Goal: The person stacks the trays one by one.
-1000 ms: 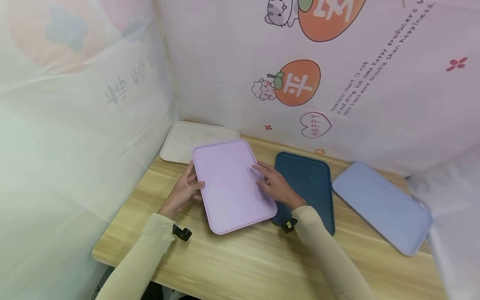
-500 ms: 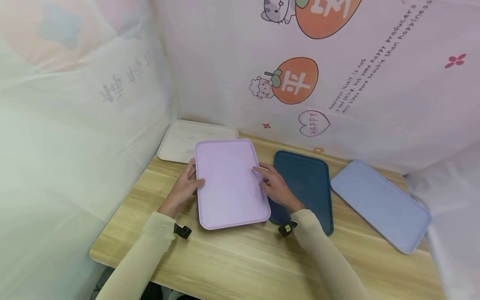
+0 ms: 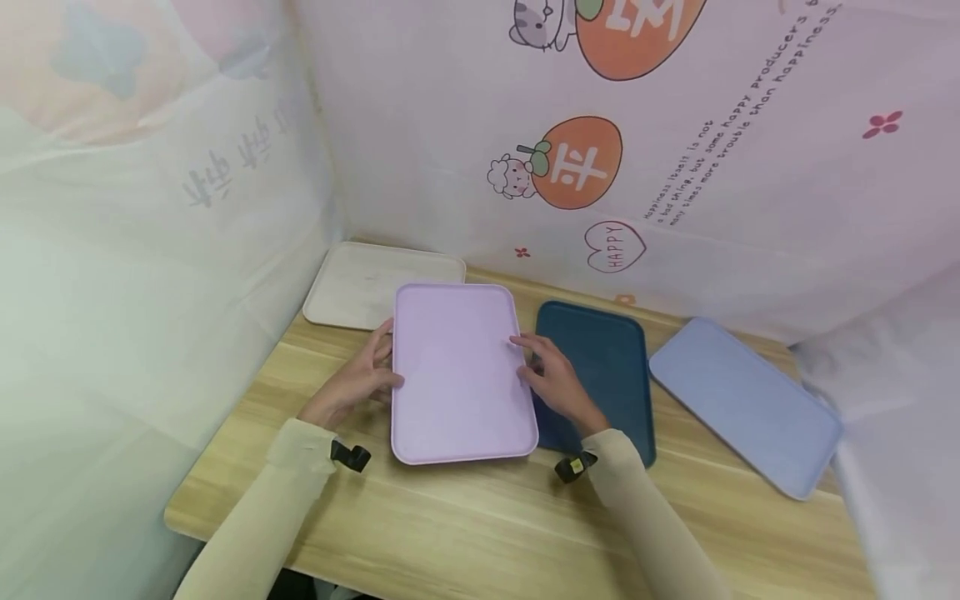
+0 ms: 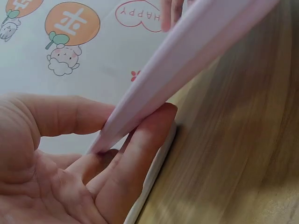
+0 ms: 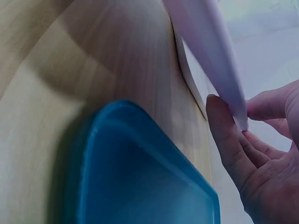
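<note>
A lilac rectangular tray [image 3: 461,375] is held up off the wooden table between both hands. The left hand [image 3: 357,379] pinches its left edge, thumb on the upper face and fingers beneath, as the left wrist view shows. On the opposite edge, the right hand [image 3: 555,379] pinches the rim with its thumb and fingers on either side, seen in the right wrist view. Behind the lilac tray lies a white tray [image 3: 367,279], partly covered by it. A dark blue tray [image 3: 600,358] lies under and beside the right hand and wrist.
A light blue tray [image 3: 746,408] lies at an angle on the right of the table [image 3: 450,525]. Printed cloth [image 3: 420,125] hangs along the back and the left side. More pale cloth [image 3: 892,400] borders the table's right end.
The lilac tray has turned slightly, from tilted to nearly straight, its lower end swinging left. The right hand now pinches its edge, where its fingers lay over the face before.
</note>
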{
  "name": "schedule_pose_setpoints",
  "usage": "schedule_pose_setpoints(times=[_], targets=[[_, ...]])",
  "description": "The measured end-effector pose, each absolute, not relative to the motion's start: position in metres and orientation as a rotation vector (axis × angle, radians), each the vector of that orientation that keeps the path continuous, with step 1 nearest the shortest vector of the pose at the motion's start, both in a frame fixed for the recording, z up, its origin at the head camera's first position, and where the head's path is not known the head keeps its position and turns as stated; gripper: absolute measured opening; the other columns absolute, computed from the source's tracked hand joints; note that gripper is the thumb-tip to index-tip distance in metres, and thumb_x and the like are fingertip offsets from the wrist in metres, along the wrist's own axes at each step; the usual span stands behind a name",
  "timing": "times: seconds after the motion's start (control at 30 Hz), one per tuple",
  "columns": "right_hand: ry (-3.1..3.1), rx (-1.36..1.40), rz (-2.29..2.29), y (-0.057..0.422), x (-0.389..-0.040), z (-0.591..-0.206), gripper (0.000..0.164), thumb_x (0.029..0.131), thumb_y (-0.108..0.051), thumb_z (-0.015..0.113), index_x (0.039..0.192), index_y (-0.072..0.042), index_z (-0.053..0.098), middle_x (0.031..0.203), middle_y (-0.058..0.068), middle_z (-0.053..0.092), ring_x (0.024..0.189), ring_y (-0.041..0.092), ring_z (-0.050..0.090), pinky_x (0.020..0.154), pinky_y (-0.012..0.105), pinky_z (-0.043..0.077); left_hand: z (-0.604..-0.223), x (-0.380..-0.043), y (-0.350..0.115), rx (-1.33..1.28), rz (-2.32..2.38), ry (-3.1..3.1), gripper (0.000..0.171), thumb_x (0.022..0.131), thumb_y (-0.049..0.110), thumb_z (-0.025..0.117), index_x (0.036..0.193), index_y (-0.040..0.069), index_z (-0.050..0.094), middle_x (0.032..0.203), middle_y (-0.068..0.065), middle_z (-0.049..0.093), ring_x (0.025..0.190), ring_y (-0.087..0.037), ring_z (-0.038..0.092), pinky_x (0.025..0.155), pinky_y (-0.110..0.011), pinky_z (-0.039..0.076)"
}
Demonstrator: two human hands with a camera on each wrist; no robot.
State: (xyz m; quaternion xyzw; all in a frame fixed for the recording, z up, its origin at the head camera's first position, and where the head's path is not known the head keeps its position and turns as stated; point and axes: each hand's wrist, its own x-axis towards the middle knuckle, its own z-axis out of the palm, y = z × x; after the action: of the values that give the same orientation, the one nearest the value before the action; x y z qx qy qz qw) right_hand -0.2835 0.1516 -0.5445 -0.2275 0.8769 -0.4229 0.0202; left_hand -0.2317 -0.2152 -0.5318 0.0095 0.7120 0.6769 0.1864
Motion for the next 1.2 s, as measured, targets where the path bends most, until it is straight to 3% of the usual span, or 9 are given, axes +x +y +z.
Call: schedule_pose_setpoints(times=[0.23, 0.33, 0.43, 0.6, 0.77, 0.97, 1.2], targets=[[2.72, -0.666, -1.34, 0.162, -0.281, -0.543, 0.06, 0.101, 0.006, 0.067, 0.159, -0.002, 0.054, 0.166, 0.026, 0.045, 0.095, 0.035, 0.076, 0.084, 0.038, 0.064, -0.532, -0.242, -0.208, 0.039, 1.874, 2.012, 0.106, 0.096, -0.004, 0.067, 0.177, 0.021, 0.003, 0.179, -0.023, 0.024, 0.108, -0.03, 0.076, 0.08, -0.038, 0.067], [2.716, -0.637, -1.339, 0.169, -0.282, -0.543, 0.059, 0.102, 0.006, 0.065, 0.159, -0.002, 0.054, 0.169, 0.024, 0.042, 0.097, 0.038, 0.076, 0.085, 0.043, 0.064, -0.528, -0.246, -0.2, 0.042, 1.848, 2.036, 0.104, 0.095, -0.003, 0.067, 0.177, 0.018, 0.007, 0.176, -0.025, 0.032, 0.105, -0.03, 0.077, 0.077, -0.037, 0.067], [2.728, -0.61, -1.321, 0.176, -0.282, -0.543, 0.055, 0.102, 0.005, 0.063, 0.156, -0.002, 0.057, 0.17, 0.024, 0.041, 0.111, 0.044, 0.072, 0.093, 0.053, 0.063, -0.526, -0.251, -0.191, 0.063, 1.8, 2.081, 0.103, 0.095, -0.003, 0.067, 0.177, 0.017, 0.008, 0.171, -0.026, 0.04, 0.101, -0.028, 0.077, 0.075, -0.037, 0.066], [2.754, -0.529, -1.274, 0.191, -0.278, -0.546, 0.051, 0.103, 0.002, 0.062, 0.154, -0.004, 0.06, 0.172, 0.023, 0.039, 0.124, 0.05, 0.064, 0.098, 0.062, 0.06, -0.521, -0.26, -0.172, 0.099, 1.684, 2.154, 0.105, 0.095, -0.002, 0.067, 0.177, 0.023, 0.007, 0.162, -0.026, 0.052, 0.098, -0.028, 0.076, 0.075, -0.04, 0.067], [2.774, -0.477, -1.241, 0.204, -0.277, -0.545, 0.051, 0.104, 0.001, 0.061, 0.155, -0.003, 0.059, 0.172, 0.023, 0.038, 0.118, 0.047, 0.065, 0.087, 0.052, 0.064, -0.52, -0.268, -0.156, 0.101, 1.62, 2.186, 0.106, 0.094, -0.001, 0.067, 0.177, 0.024, 0.006, 0.151, -0.028, 0.056, 0.1, -0.029, 0.072, 0.076, -0.041, 0.067], [2.756, -0.428, -1.258, 0.225, -0.276, -0.543, 0.052, 0.104, 0.002, 0.061, 0.156, 0.001, 0.055, 0.172, 0.024, 0.036, 0.119, 0.048, 0.063, 0.072, 0.041, 0.066, -0.524, -0.274, -0.134, 0.104, 1.592, 2.177, 0.107, 0.092, -0.003, 0.067, 0.177, 0.021, 0.006, 0.148, -0.027, 0.055, 0.089, -0.025, 0.07, 0.074, -0.041, 0.067], [2.799, -0.372, -1.191, 0.249, -0.275, -0.549, 0.057, 0.104, -0.001, 0.062, 0.16, 0.004, 0.049, 0.172, 0.025, 0.037, 0.119, 0.048, 0.065, 0.072, 0.034, 0.064, -0.532, -0.281, -0.109, 0.133, 1.583, 2.205, 0.103, 0.092, 0.0, 0.066, 0.177, 0.016, 0.01, 0.142, -0.025, 0.057, 0.081, -0.025, 0.071, 0.071, -0.042, 0.068]])
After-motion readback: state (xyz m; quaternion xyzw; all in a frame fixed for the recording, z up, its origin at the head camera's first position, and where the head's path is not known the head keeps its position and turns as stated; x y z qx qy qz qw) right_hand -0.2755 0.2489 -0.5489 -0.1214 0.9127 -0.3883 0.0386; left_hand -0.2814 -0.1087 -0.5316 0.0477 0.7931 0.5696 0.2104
